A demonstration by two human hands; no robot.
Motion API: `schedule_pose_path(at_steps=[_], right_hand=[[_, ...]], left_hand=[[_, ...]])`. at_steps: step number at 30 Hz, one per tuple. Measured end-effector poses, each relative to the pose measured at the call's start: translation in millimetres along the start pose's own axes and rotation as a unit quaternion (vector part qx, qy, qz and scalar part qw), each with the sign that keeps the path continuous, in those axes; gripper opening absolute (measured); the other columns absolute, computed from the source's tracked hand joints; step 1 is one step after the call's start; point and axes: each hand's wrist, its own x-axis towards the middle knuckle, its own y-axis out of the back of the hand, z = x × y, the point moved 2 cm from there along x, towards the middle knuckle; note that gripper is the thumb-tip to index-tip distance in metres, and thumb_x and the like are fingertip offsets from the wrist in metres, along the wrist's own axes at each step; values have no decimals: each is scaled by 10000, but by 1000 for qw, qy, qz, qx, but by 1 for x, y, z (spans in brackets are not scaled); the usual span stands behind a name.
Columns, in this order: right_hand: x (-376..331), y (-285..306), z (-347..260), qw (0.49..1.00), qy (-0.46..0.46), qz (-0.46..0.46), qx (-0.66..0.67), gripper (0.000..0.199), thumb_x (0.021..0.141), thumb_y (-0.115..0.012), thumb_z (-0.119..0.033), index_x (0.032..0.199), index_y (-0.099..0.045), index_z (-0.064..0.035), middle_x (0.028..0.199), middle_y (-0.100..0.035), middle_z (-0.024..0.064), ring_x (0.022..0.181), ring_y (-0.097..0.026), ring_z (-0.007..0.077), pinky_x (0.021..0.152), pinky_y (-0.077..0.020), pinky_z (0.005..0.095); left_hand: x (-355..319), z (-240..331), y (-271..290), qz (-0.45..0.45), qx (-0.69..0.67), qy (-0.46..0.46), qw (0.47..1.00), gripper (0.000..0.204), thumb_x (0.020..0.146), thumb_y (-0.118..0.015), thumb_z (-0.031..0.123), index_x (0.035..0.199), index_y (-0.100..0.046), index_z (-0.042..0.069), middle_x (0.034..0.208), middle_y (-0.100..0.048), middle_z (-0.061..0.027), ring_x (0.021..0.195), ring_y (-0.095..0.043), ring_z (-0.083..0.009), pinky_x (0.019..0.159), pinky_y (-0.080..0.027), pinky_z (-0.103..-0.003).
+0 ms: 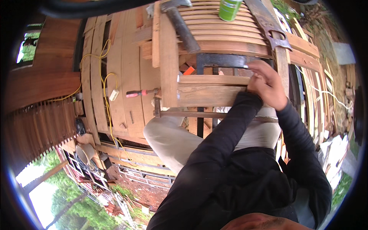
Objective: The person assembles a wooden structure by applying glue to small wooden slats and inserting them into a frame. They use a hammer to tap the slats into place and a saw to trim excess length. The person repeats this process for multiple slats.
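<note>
My hands meet over the right end of a wooden frame (209,96) above my lap. My left hand (256,83) is closed near the end of its rails, partly covered by the other hand; what it grips, if anything, is hidden. My right hand (273,89) lies across it, fingers apart and reaching left over a black bar (224,60). Along the frame's near side runs a bar clamp (207,114), its red-and-black handle (140,93) sticking out left. A wide upright board (169,65) forms the frame's left side.
A hammer (183,30) rests beyond the frame, near a green can (230,9) on a slatted wooden surface (214,27). A handsaw (270,28) lies at the upper right. A yellow extension cord (104,78) crosses the planks (130,73) on the left.
</note>
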Motion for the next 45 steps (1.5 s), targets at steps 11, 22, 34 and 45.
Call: schedule_pose_path(at_steps=[11, 22, 34, 45], right_hand=[[-142, 107, 47, 960, -104, 202, -161, 417, 828, -581, 31, 1231, -681, -4, 1171, -685, 172, 1102, -673, 316, 983, -528, 388], [-131, 101, 68, 961, -38, 120, -248, 481, 787, -623, -6, 1265, -667, -47, 1169, -644, 181, 1102, -622, 387, 963, -523, 451], [-100, 103, 66, 897, 62, -36, -436, 552, 775, -757, -106, 1315, -646, -85, 1054, -643, 116, 977, -640, 327, 879, -539, 426], [-54, 102, 61, 647, 176, -242, -702, 431, 913, -611, -212, 1325, -619, -84, 991, -652, 44, 902, -673, 227, 776, -518, 363]], left_hand=[[4, 19, 21, 44, 143, -68, 986, 295, 866, -739, 305, 1039, -681, 74, 988, -658, -130, 995, -636, -341, 872, -520, -484], [-7, 12, 20, 97, 196, -66, 973, 371, 868, -786, 271, 1198, -704, 120, 1037, -687, -62, 1010, -651, -290, 888, -489, -449], [-16, 1, 23, 191, 209, 13, 959, 391, 889, -784, 348, 1207, -721, 128, 1094, -699, -71, 1127, -622, -288, 1078, -392, -489], [-17, -3, 21, 187, 173, 61, 965, 450, 875, -791, 391, 1225, -703, 124, 1131, -698, -73, 1156, -625, -277, 1121, -367, -509]])
